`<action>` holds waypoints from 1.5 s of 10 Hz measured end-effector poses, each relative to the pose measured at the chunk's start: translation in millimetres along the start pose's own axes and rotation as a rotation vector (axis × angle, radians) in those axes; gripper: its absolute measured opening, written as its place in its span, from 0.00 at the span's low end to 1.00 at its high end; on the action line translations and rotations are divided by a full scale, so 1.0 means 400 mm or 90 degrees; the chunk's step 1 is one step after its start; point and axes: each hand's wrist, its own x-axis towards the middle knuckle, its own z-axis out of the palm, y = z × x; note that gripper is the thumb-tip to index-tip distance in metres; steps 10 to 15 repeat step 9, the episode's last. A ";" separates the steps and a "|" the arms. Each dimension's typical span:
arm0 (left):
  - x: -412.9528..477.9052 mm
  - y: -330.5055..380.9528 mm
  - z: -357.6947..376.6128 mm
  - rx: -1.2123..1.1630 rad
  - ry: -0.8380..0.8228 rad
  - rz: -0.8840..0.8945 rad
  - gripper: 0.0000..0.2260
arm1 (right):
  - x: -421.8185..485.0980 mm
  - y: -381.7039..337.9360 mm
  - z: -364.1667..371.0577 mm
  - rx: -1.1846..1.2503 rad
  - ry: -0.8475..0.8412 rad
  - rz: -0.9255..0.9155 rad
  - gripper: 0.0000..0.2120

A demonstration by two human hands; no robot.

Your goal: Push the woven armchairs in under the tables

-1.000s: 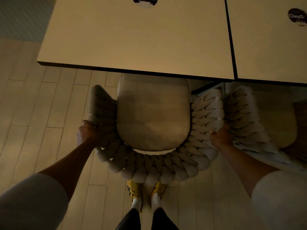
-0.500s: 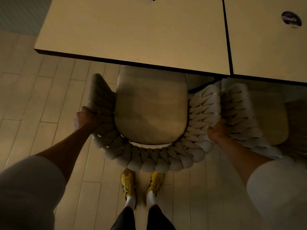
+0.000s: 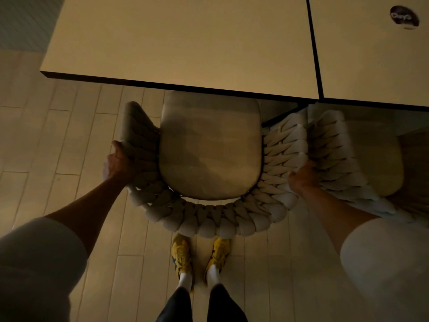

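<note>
Though gripped at both woven arms, barely advances over the last second: seen from the head camera, leaves the woven armchair (image 3: 210, 147) on the plank floor (image 3: 58, 135) with only the front lip of its seat tucked beneath the near edge of the left table (image 3: 176, 43), and nearly all the cushion out in the open. Matches the earlier pictures almost line for line against that edge; amounts mostly to a tilt of the camera, not to travel of the chair.

Keeps the left hand (image 3: 118, 162) clamped on the outer side of the left arm, thumb laid up along the weave, fingertips hidden behind the padding. Keeps the right hand (image 3: 301, 178) closed on the right arm, fingers pushed down into the narrow gap against the second armchair (image 3: 336, 147), standing on the right and partly beneath the right table (image 3: 371, 61). Cannot tell touching from just beside there. Shows the yellow shoes (image 3: 182, 256) close behind the curved back, toes at its rim.

Reads, as a judgement, as a push hardly begun, with the whole depth of the seat left to go. Calls for a straight, even shove from both sides. Risks scraping the right arm along the neighbouring chair, or catching the dark bar (image 3: 282, 116) under the table edge.
</note>
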 end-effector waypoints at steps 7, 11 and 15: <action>-0.331 0.239 -0.136 0.377 -0.105 0.317 0.28 | -0.337 -0.022 -0.224 -0.045 -0.072 -0.113 0.42; -0.432 0.486 -0.170 0.404 -0.104 0.514 0.30 | -0.432 0.035 -0.400 -0.042 -0.023 -0.119 0.45; -0.432 0.486 -0.170 0.404 -0.104 0.514 0.30 | -0.432 0.035 -0.400 -0.042 -0.023 -0.119 0.45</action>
